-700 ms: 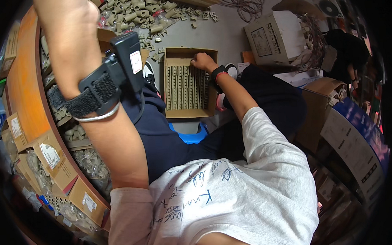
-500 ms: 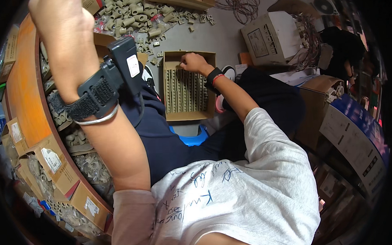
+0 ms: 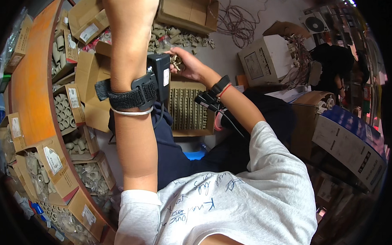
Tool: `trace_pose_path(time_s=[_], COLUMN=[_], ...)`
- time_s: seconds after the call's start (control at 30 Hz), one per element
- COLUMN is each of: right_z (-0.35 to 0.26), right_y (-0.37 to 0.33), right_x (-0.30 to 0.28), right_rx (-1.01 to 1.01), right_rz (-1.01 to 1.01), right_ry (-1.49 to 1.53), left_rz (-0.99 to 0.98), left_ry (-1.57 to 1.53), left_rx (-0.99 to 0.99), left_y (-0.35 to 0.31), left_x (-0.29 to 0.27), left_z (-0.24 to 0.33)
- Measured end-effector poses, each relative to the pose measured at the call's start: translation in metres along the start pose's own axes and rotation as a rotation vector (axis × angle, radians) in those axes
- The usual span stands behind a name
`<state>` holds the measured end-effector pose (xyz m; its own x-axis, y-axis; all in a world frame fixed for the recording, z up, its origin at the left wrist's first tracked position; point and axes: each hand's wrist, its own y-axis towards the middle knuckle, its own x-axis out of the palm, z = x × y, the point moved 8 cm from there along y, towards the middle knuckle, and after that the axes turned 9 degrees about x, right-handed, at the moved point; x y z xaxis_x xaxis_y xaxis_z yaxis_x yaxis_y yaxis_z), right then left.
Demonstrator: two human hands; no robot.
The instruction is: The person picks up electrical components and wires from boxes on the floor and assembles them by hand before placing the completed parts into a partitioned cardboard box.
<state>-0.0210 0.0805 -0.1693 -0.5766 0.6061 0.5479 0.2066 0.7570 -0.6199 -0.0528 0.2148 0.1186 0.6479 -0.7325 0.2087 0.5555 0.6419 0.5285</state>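
Right hand (image 3: 185,66) moved beyond carton (image 3: 192,133), beige fittings (image 3: 176,62) gripped in fingers, left hand (image 3: 130,6) cropped, grip unclear

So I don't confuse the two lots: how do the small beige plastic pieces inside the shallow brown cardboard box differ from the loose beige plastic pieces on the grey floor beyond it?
The boxed pieces sit in tight, even rows; the loose pieces lie scattered. The boxed pieces look alike; the loose pieces vary, some tube-shaped, some small and blocky. Both share a similar beige.
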Motion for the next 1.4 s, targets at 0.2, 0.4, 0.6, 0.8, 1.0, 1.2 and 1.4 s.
trace_pose_path(time_s=[0.2,0.4,0.6,0.8,1.0,1.2,1.4], right_z=[-0.081,-0.126,-0.134,-0.127,-0.136,-0.147,-0.153], right_y=[-0.069,-0.14,-0.175,-0.189,-0.194,-0.21,-0.218], right_x=[0.041,0.04,0.028,0.026,0.005,0.005,-0.008], right_rx=[-0.156,-0.321,-0.436,-0.498,-0.538,-0.635,-0.666], right_rz=[-0.102,0.01,0.147,0.134,0.152,0.058,0.107], right_ry=[0.007,-0.14,-0.153,-0.114,0.018,-0.043,-0.149], left_rz=[-0.117,-0.789,-0.921,-0.894,-0.696,-0.643,-0.724], left_ry=[0.159,0.433,0.454,0.358,0.445,0.355,0.422], left_rx=[-0.085,-0.221,0.022,0.028,0.284,0.237,0.271], left_y=[-0.012,-0.051,-0.073,-0.078,-0.067,-0.068,-0.079], left_x=[0.007,0.066,0.103,0.116,0.117,0.126,0.149], left_z=[-0.024,-0.022,-0.015,-0.011,0.007,0.004,-0.003])
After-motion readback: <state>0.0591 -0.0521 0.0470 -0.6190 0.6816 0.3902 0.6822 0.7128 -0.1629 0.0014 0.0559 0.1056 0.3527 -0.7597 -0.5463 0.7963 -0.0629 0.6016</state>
